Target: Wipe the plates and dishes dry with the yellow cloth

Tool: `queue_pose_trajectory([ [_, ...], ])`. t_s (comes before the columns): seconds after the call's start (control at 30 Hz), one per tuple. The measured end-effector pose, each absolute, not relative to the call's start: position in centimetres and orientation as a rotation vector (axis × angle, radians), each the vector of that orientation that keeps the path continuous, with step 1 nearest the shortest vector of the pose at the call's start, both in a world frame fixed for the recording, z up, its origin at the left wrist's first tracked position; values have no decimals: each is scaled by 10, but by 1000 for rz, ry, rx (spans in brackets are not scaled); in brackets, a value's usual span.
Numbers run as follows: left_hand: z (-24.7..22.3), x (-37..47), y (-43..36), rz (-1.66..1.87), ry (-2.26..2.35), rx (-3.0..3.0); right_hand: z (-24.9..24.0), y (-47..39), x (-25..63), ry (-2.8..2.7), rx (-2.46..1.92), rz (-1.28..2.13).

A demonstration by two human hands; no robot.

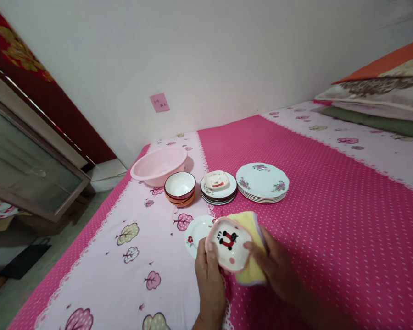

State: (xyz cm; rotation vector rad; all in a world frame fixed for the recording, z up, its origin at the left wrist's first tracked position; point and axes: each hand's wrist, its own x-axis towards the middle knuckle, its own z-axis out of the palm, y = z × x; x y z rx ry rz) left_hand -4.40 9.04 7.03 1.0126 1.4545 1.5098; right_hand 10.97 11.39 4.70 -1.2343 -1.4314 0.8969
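My left hand (209, 270) grips the left rim of a small white dish (237, 247) with a pink edge and a red and black cartoon print. On its right side, my right hand (271, 256) holds a yellow cloth (253, 275) with a pale purple border; a fingertip rests on the dish's inner face. The cloth lies behind and along the dish's right side. Partly hidden behind the dish is a white plate (196, 231) with red flowers, lying on the bed.
Beyond my hands stand stacked bowls (180, 185), stacked plates (206, 196) topped by a small bear-print dish (220, 178), and stacked flowered oval plates (263, 178). A pink basin (147, 169) sits at the far left near the wall. Folded bedding (382, 94) is piled at the right.
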Motion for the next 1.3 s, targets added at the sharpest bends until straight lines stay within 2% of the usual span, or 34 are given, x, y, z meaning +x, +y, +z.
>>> queue_pose_trajectory([
  [0.1, 77, -46, 92, 1315, 1332, 1142, 58, 132, 138, -1483, -1200, 1047],
  [0.37, 79, -51, 92, 1078, 1263, 1403, 52, 136, 153, -1876, -1059, 893],
  [0.47, 78, -48, 90, 1123, 1299, 1439, 58, 135, 148, -1795, -1089, 935],
  [0.57, 77, -45, 90, 1297, 1381, 1235, 57, 130, 134, -1635, -1180, 959],
  [0.7, 73, -51, 94, 1480, 1543, 967, 35, 111, 100, -1423, -1301, 868],
  [0.8, 70, -54, 95, 1544, 1574, 910, 21, 101, 82, -1338, -1310, 943],
  [0.97, 70, -46, 93, 1509, 1502, 925, 30, 112, 93, -1264, -1264, 1026],
  [1.13, 77, -45, 94, 1319, 1300, 1044, 52, 128, 119, -1302, -1225, 1095],
  [1.3, 73, -47, 96, 1294, 1089, 726, 60, 127, 125, -1319, -1163, 1223],
])
